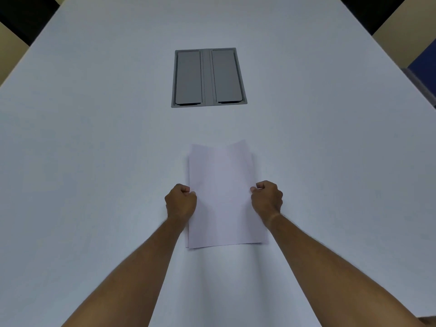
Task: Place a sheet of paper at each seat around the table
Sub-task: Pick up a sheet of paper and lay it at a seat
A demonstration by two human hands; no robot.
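A thin stack of white paper sheets (223, 197) lies lengthwise in front of me on the white table (94, 138). The top sheet is slightly skewed, so its far right corner sticks out past the ones beneath. My left hand (181, 204) pinches the stack's left edge with curled fingers. My right hand (267, 199) pinches the right edge the same way. Both forearms reach in from the bottom of the view.
A grey cable box (208, 77) with two shut flaps is set into the tabletop beyond the paper. The table's side edges run off to the left and right. Dark and beige floor and a blue chair part (422, 60) show past the corners.
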